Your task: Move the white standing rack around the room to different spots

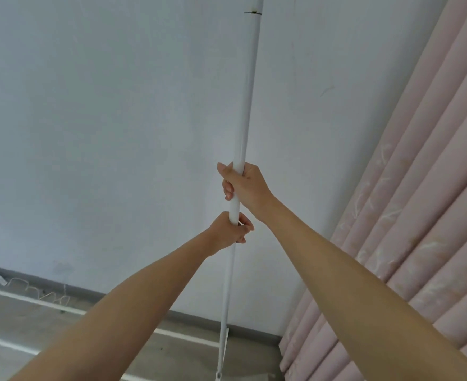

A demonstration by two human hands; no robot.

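Observation:
The white standing rack shows as a tall, thin upright pole running from the top of the view down to the floor. Both hands grip this pole. My right hand is wrapped around it higher up, and my left hand holds it just below. White horizontal base bars of the rack stretch along the floor to the left. The pole's top end is out of view.
A pale wall stands close behind the pole, with a grey skirting board at its foot. Pink pleated curtains hang at the right. A tangle of thin wire lies on the grey floor at the left.

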